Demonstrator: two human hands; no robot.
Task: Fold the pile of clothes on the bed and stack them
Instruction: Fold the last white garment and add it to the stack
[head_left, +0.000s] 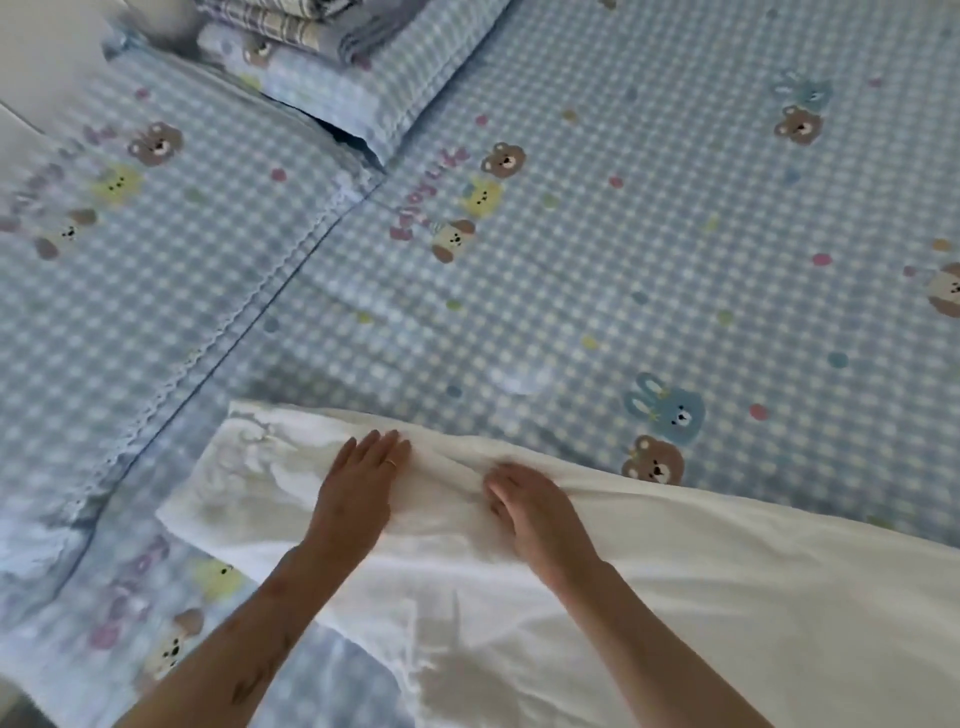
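Note:
A white garment (701, 597) lies spread across the near part of the bed, with a faint printed design on its folded left end. My left hand (358, 488) lies flat on the cloth with straight fingers, near the garment's far edge. My right hand (530, 509) rests on the cloth just to the right, its fingers bent a little at a raised crease; the hand is blurred. A stack of folded clothes (291, 31) in checks and prints sits at the far left, on top of a pillow.
The bed sheet (649, 234) is blue gingham with cartoon bears and rabbits. A matching pillow (156, 234) lies at the left, a second pillow (405, 88) behind it. A pale wall or headboard shows at the far left edge.

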